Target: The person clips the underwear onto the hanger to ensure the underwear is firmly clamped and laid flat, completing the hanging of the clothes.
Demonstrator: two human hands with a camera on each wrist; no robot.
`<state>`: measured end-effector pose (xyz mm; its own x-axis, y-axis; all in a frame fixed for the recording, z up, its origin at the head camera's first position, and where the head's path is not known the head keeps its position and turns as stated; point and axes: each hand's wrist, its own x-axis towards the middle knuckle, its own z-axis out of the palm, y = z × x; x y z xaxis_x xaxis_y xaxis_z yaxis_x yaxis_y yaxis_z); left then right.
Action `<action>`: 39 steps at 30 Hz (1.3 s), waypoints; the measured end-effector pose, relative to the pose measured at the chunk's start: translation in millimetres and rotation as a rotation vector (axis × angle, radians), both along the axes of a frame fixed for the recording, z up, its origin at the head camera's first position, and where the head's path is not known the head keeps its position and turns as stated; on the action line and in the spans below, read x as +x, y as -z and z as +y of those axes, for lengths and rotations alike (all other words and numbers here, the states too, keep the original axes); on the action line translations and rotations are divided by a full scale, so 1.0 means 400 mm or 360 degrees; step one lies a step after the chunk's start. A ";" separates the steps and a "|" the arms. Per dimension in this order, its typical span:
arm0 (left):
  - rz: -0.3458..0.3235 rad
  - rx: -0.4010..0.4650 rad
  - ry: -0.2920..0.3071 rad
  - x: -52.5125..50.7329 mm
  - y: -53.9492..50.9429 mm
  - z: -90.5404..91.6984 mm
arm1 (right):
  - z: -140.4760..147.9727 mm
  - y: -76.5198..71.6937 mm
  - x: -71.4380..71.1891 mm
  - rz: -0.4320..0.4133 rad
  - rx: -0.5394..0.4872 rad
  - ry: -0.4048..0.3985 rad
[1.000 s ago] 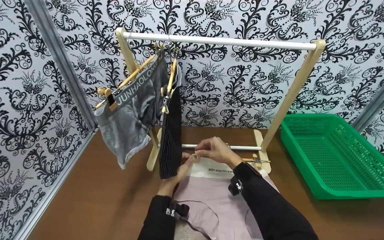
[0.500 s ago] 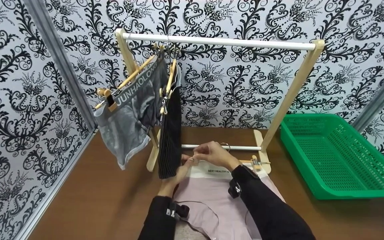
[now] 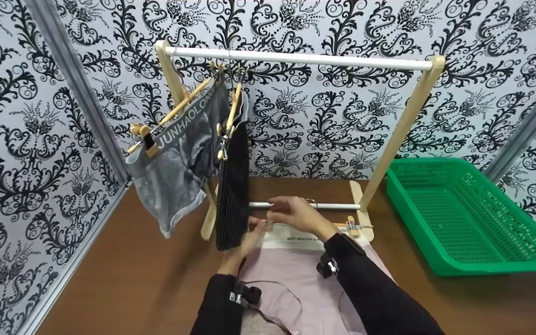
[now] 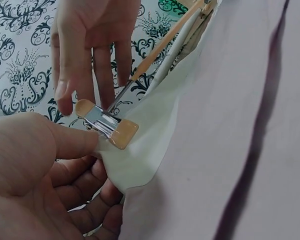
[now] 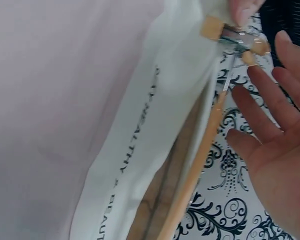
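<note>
A pair of pale pink underpants (image 3: 291, 274) with a cream lettered waistband (image 5: 140, 130) lies on the table under my arms. My left hand (image 3: 251, 238) pinches the waistband's corner between thumb and fingers, right beside a wooden hanger clip (image 4: 123, 133). That clip sits over the waistband's edge at the end of a wooden clip hanger (image 4: 165, 44). Just beyond the clip is my right hand (image 3: 299, 215), its fingers extended and apart from the clip in the wrist views. The hanger's other clip (image 3: 352, 227) lies at the waistband's right end.
A wooden rack (image 3: 397, 132) with a white rail (image 3: 305, 57) stands behind my hands. Grey boxers (image 3: 168, 186) and a black striped garment (image 3: 233, 195) hang at its left, close to my left hand. A green basket (image 3: 440, 265) stands on the right.
My right hand has let go of the left-hand clip, its fingers now parted from it. The left hand keeps its hold on the waistband. The head view has shifted slightly.
</note>
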<state>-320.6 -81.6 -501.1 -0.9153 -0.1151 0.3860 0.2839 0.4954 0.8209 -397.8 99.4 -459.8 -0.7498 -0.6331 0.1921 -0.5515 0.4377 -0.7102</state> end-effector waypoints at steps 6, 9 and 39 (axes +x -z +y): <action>-0.0001 0.0126 0.0026 -0.009 0.012 0.010 | 0.038 -0.022 0.031 -0.0008 0.0049 0.0044; 0.0048 0.0147 0.0012 -0.013 0.020 0.012 | 0.078 -0.037 0.045 -0.0031 0.0059 0.0102; -0.0273 0.0137 0.0152 -0.105 0.172 0.044 | 0.410 0.030 0.195 0.0091 0.0318 0.0843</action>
<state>-362.5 -64.0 -569.7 -0.9750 -0.0505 0.2163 0.1789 0.3987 0.8995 -319.8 263.3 -471.7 -0.9669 -0.2015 0.1567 -0.2551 0.7876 -0.5609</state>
